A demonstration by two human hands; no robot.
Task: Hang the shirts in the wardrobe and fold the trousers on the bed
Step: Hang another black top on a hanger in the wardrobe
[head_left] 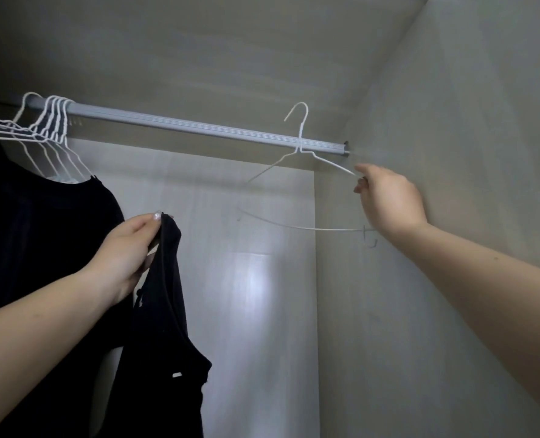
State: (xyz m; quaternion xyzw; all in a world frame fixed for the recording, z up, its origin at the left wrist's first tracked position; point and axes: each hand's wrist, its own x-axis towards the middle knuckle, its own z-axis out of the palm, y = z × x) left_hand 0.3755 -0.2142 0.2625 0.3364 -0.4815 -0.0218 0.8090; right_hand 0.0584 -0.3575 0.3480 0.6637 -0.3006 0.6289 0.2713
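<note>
At lower left the left hand (126, 248) grips one black fabric shirt (161, 327), cut off below, while the right hand (388, 200) pinches one thin white wire hanger (300, 147) at centre right, its lower bar faint.

Two bare forearms reach into view, no sleeves, watch or bracelets visible on either. The left hand (122, 248) shows a thumbnail finished in pale, glittery polish. The right hand (388, 197) is seen from the back, with no rings visible on it. A few small marks dot both forearms.
</note>
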